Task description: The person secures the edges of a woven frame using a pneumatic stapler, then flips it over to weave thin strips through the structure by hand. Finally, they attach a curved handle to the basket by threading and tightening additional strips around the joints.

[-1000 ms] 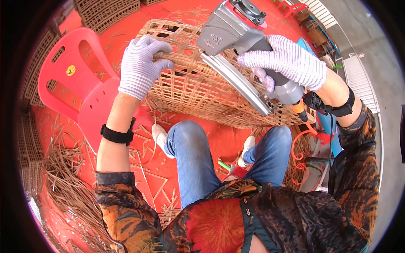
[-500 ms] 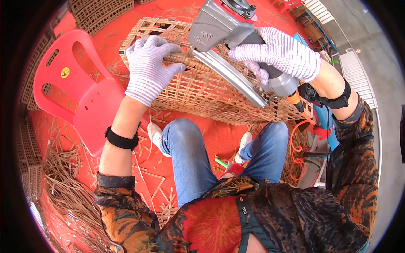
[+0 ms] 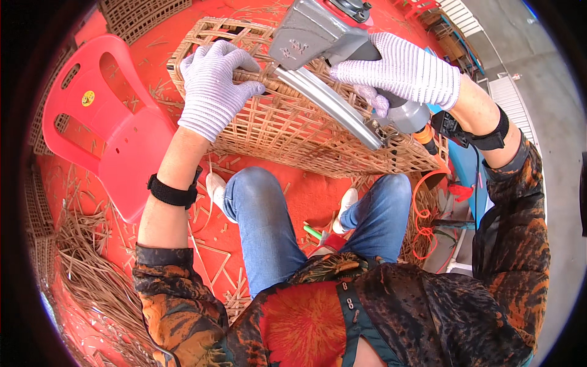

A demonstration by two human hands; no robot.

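A woven rattan-like basket [image 3: 275, 134] of tan strips lies across in front of my knees, its wrapped rim toward the far side. My left hand [image 3: 214, 85], in a striped white glove, grips this rim near its left end, thumb on the near side. In my gloved right hand [image 3: 397, 73] is a grey air nail gun [image 3: 318, 37], fingers wrapped round its dark handle. The gun's nose touches or nearly touches the rim just right of my left hand. Its long silver magazine [image 3: 330, 107] slants down to the right over the basket's side.
A red plastic chair [image 3: 116, 122] stands at my left. Bundles of brown strips [image 3: 98, 269] and scraps lie on the red floor. An orange coiled air hose [image 3: 422, 214] hangs below the gun at the right. More woven pieces [image 3: 143, 18] stand at the far left.
The basket, both hands and the surroundings appear slightly higher and further left in the picture. Both holds are the same, and the nail gun stays at the rim.
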